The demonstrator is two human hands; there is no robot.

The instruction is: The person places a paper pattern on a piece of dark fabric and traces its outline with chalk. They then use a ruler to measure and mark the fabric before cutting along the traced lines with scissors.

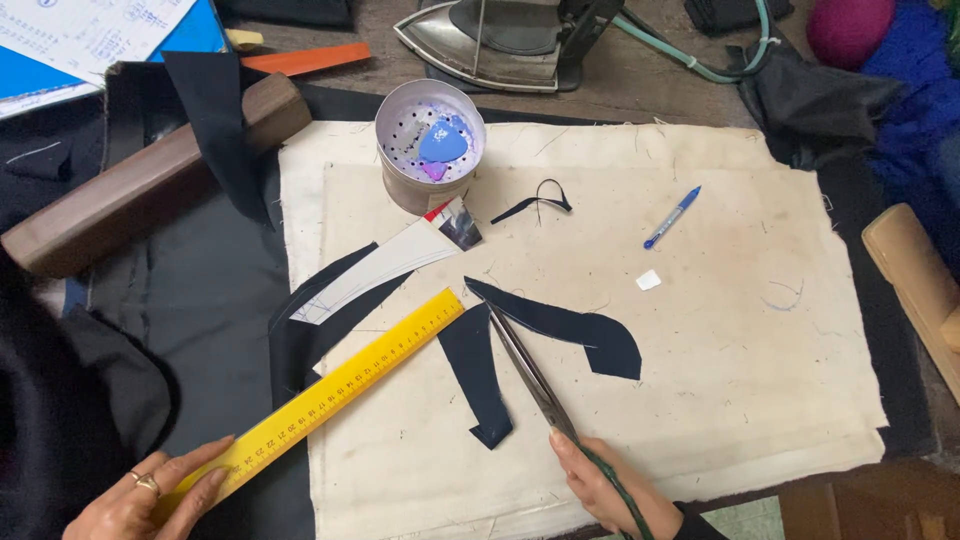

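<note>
So the person's left hand [140, 497] sits at the bottom left, fingers curled loosely around the near end of a yellow ruler [330, 395], thumb on top of it and a ring on one finger. The ruler runs diagonally up and to the right, its far tip ending just beside the dark fabric pieces in the middle of the cream cloth [720, 380] that covers the work surface.

The right hand [610, 490] is at the bottom edge, fingers closed around the handles of a pair of scissors [530, 375] (the handles themselves are mostly hidden, so the exact grip can't be made out). The blades look shut or nearly so and point up-left, lying between two dark cut pieces: a long narrow strip [478, 385] on the left, touching the blades, and a curved piece [580, 335] on the right.

Left of that, a white curved pattern piece [380, 270] lies on top of more dark fabric. Up top there's a round metal tin [430, 145] with blue tailor's chalk [443, 142] inside. A thin dark offcut [540, 200] and a blue pen [672, 217] lie well apart on the cloth, plus a tiny white scrap [648, 280]. An iron [500, 40] sits at the back, and a wooden block [150, 180] lies at the left.
</note>
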